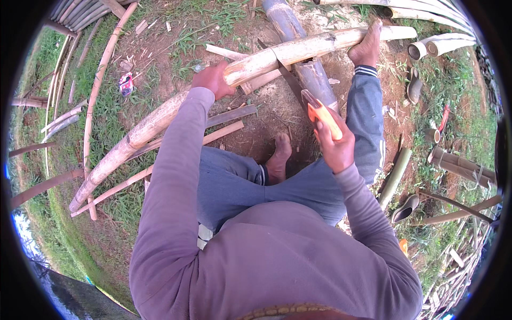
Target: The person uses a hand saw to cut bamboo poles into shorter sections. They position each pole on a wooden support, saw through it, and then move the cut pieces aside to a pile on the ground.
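Note:
A long pale bamboo pole [298, 50] runs from lower left to upper right. My left hand [212, 81] is wrapped around it left of the saw. In my right hand [338, 146] is the orange handle of a hand saw [292, 84]. Its dark blade crosses the pole, with the tip showing past the far side; it looks set into a cut, though the depth is hidden. My bare right foot [368, 45] presses on the pole further right. Beneath the pole lies a thick grey bamboo log [284, 20], which props it up.
Split strips [229, 116] lie below the pole. A small red packet [126, 85] rests in grass at left. More cut poles [432, 16] are stacked at upper right. Two shoes lie at right, one [406, 209] near a green bamboo piece [396, 178]. My left foot [278, 157] stands on bare soil.

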The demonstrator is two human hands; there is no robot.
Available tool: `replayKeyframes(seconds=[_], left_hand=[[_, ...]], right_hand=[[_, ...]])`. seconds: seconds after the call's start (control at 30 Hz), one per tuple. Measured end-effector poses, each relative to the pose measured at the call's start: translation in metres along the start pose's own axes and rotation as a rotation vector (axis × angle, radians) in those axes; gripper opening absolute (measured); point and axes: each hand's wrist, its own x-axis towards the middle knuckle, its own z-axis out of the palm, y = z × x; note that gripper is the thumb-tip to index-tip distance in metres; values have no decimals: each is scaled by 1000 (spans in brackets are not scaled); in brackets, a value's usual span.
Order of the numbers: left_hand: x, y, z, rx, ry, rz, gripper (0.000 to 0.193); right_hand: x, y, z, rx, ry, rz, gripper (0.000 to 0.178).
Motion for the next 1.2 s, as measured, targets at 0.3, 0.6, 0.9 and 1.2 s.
replayKeyframes(seconds=[0.3,0.6,0.9,1.2], left_hand=[[1,19,9,47,145,91,81],[-9,21,7,100,104,0,87],[-8,20,16,101,118,-31,88],[-6,15,14,85,125,21,80]], right_hand=[[65,33,39,-110,76,0,40],[59,44,43,-94,83,-81,45],[54,63,53,-36,98,-64,47],[29,29,32,-61,105,28,42]])
